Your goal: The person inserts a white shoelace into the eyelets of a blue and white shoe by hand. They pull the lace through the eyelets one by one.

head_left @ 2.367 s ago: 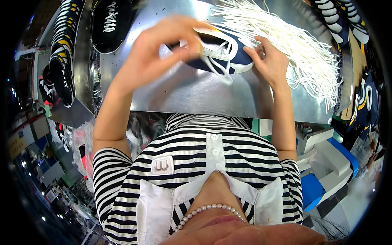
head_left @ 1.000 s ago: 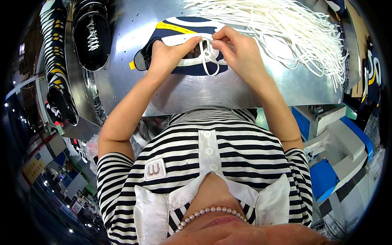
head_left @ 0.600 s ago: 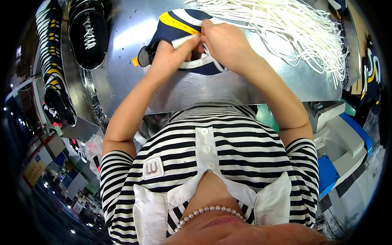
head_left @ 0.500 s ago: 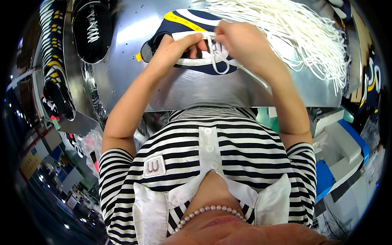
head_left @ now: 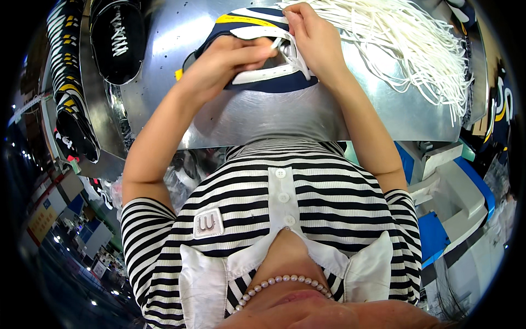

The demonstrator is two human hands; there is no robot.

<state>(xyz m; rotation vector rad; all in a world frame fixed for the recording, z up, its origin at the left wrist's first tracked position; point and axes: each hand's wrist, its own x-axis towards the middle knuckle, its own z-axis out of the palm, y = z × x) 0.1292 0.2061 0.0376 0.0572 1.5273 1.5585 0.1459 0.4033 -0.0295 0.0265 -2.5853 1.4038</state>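
Shoe upper [head_left: 257,82] on shiny metal table [head_left: 274,118], laces [head_left: 416,44] heaped right.

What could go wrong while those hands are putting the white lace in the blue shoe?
The white lace might snag or slip out, because the right hand pinches it close to the big loose pile of laces. The navy shoe upper could slide on the shiny metal table; only the left hand steadies it.

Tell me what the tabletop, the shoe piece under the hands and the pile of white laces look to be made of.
Tabletop: bare metal, likely steel; brushed, shiny, reflecting light.
Shoe upper: apparently navy fabric or synthetic with white and yellow trim; matte.
Laces: probably woven textile cord; thin, limp, matte white strands.
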